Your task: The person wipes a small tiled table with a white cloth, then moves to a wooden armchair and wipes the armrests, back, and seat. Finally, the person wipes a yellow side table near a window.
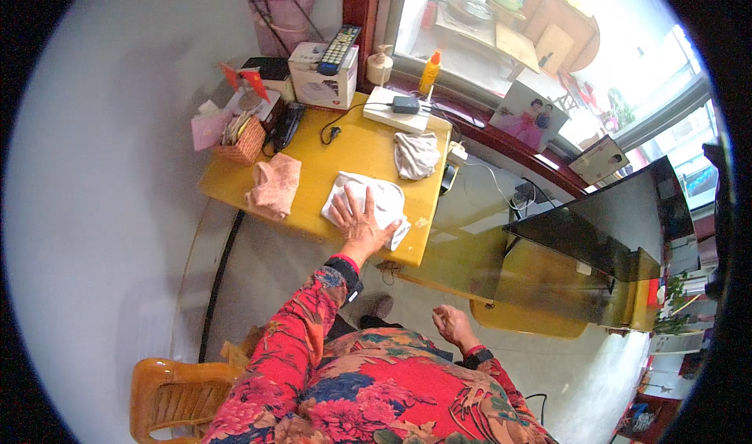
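Observation:
My left hand lies palm down on a folded white cloth, its fingers spread apart. The cloth rests near the front edge of a yellow wooden desk. To its left is a crumpled pink cloth, and behind it to the right a greyish-white cloth; neither is touched. My right hand hangs over the floor below the desk, in front of my body. Its fingers are curled in, and nothing shows in them.
At the back stand a woven basket, a cardboard box bearing a remote control, a white box with a power adapter, and a pump bottle. A television stands right; a wooden chair is lower left.

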A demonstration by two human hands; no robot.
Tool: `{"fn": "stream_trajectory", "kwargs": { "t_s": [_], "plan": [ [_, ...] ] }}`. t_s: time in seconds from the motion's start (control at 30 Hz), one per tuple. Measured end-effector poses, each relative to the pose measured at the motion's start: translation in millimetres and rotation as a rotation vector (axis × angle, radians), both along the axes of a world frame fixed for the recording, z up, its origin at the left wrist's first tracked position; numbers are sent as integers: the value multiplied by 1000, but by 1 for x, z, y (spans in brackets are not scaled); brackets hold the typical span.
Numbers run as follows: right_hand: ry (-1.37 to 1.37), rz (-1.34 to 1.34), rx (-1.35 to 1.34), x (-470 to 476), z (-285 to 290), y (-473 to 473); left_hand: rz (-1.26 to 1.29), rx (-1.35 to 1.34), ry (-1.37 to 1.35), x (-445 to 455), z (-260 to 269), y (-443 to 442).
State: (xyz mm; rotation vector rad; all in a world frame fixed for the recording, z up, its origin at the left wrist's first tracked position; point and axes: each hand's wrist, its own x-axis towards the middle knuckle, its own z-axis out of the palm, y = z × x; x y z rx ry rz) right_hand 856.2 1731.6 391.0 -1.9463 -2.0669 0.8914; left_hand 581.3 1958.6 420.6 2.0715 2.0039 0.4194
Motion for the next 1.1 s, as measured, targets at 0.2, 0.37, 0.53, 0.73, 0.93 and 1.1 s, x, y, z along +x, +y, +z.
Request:
{"fn": "stream_trajectory", "kwargs": {
  "t_s": [0.2, 0.37, 0.53, 0.73, 0.93, 1.1],
  "plan": [
    [76, -155, -207, 49, -10, 2, -306, 105, 3, 53, -16, -22],
    [80, -271, -156, 50, -10, 18, -571, 127, -62, 28, -21, -12],
    [89, -368, -188, 31, 6, 41, -430, 131, -42, -66, -14, 42],
    [92, -304, -83, -6, 29, 112, -233, 223, 23, -123, -14, 112],
    [78, -178, 183, -48, 58, 185, -400, 109, -86, -81, -18, 63],
    [-76, -131, 369, -87, 57, 206, -685, 89, -205, -76, -12, 45]
  ]
}}
